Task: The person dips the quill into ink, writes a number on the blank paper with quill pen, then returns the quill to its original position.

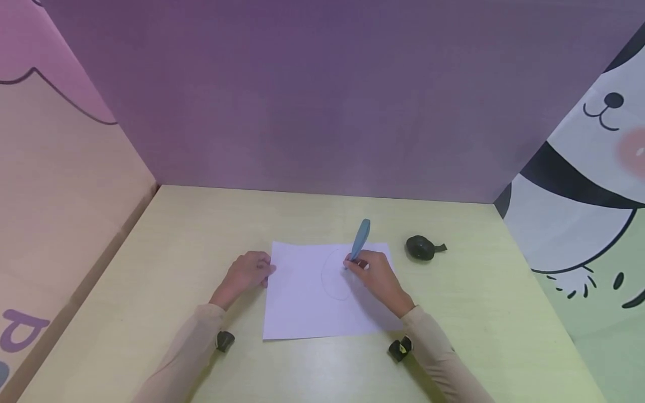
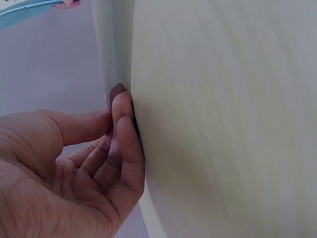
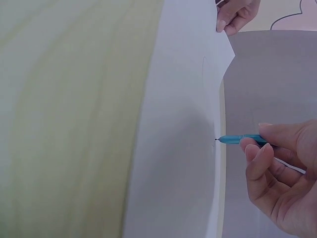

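Observation:
A white sheet of paper (image 1: 297, 308) lies on the table, bearing a thin, curved line (image 1: 323, 282) like part of a circle. My right hand (image 1: 378, 280) grips a blue pen (image 1: 360, 238) between thumb and fingers, over the paper's right half. In the right wrist view, the tip of the pen (image 3: 242, 139) meets the sheet (image 3: 168, 124) beside a faint stroke. At the paper's left edge, my left hand (image 1: 247, 273) pinches the border. The left wrist view shows that hand (image 2: 84, 168) with thumb and fingertips together at the edge; the fingers' undersides are partly hidden.
Right of the paper, a rounded black object (image 1: 420, 248) with a short, flat tab lies on the pale wooden table (image 1: 211, 218). A purple panel (image 1: 322, 112) rises along the table's far edge. Printed walls stand at both sides. Black wrist devices (image 1: 225, 341) hang below the sleeves.

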### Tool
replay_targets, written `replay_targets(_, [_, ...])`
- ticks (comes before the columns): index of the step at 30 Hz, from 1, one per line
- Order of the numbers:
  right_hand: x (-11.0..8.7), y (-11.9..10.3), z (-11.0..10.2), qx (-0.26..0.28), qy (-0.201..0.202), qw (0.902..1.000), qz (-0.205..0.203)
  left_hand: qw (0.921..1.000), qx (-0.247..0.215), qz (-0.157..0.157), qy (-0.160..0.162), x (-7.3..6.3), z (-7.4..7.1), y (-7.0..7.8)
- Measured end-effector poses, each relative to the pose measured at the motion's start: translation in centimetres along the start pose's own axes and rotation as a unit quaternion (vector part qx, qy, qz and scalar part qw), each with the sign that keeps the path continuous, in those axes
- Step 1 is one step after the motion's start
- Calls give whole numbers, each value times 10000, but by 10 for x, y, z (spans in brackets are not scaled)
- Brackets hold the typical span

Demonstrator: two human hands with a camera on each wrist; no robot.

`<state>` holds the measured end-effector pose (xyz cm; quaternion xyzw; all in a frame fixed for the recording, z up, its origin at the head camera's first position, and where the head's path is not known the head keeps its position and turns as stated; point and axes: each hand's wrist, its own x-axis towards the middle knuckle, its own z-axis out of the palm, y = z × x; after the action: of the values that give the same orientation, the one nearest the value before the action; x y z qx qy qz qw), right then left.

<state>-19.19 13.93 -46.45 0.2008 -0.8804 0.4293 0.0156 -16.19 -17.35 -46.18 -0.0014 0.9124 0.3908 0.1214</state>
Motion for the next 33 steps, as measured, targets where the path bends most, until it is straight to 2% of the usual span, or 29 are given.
replay_targets(12, [6, 0, 3, -12, -32, 9999, -127, 10000, 64, -9, 35, 2, 0, -1])
replay_targets(19, [9, -1, 6, 44, -153, 9999, -18, 10000, 54, -42, 63, 3, 1, -4])
replay_targets(33, [14, -4, 15, 47, -223, 9996, -192, 9999, -13, -113, 9, 4, 2, -4])
